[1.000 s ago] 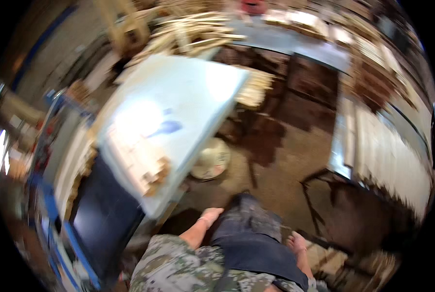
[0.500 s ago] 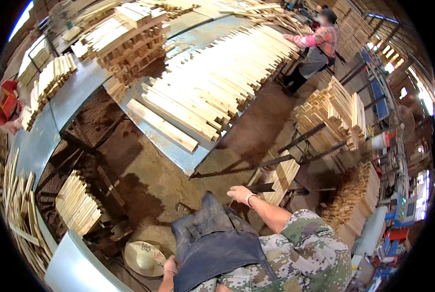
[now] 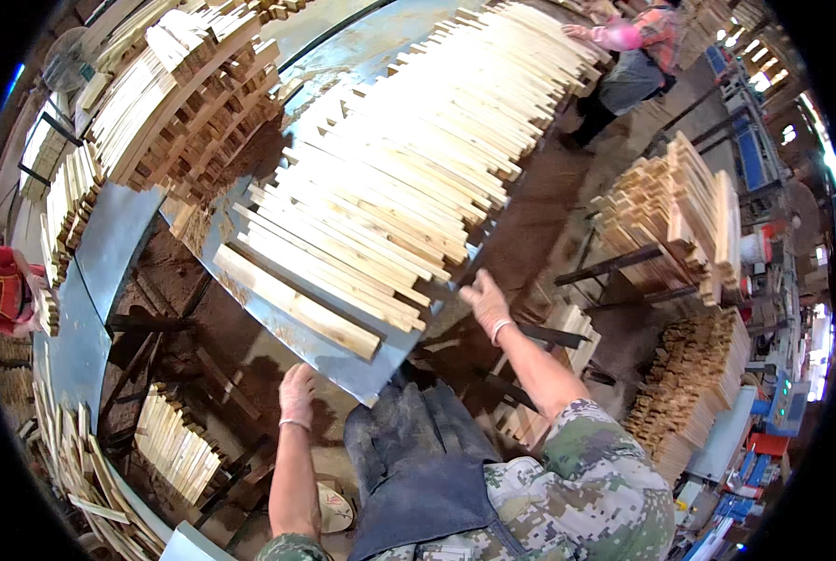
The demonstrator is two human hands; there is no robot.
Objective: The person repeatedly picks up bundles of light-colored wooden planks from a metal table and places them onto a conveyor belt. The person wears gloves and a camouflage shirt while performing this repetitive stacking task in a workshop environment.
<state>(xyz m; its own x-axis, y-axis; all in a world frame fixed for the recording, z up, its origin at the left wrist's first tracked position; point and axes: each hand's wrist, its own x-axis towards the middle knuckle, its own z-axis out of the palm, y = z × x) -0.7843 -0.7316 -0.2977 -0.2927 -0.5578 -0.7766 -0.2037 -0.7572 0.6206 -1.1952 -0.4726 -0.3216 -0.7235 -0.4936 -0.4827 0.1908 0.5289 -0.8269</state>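
My left hand [image 3: 296,395], in a pale glove, hovers just off the near left edge of a blue-grey metal table [image 3: 357,369], its fingers forward and holding nothing. My right hand [image 3: 486,304], also gloved, is off the table's right edge with thumb and fingers apart and nothing in it. Between and beyond them, a broad layer of pale wooden strips [image 3: 390,196] lies side by side on the table with uneven ends. One wider wooden board [image 3: 296,301] lies a little apart from the layer, along the near left edge of the table.
Stacked wood blocks [image 3: 198,117] rise at the far left. To the right, wood piles stand on a metal rack [image 3: 666,220] and below it [image 3: 684,383]. A bundle of strips [image 3: 177,444] sits low at left. A co-worker [image 3: 628,75] stands at the table's far right side.
I have come closer to the table. Both hands have moved forward: the left up from beside the straw-coloured hat, the right from near the rack bar to the table's right edge.
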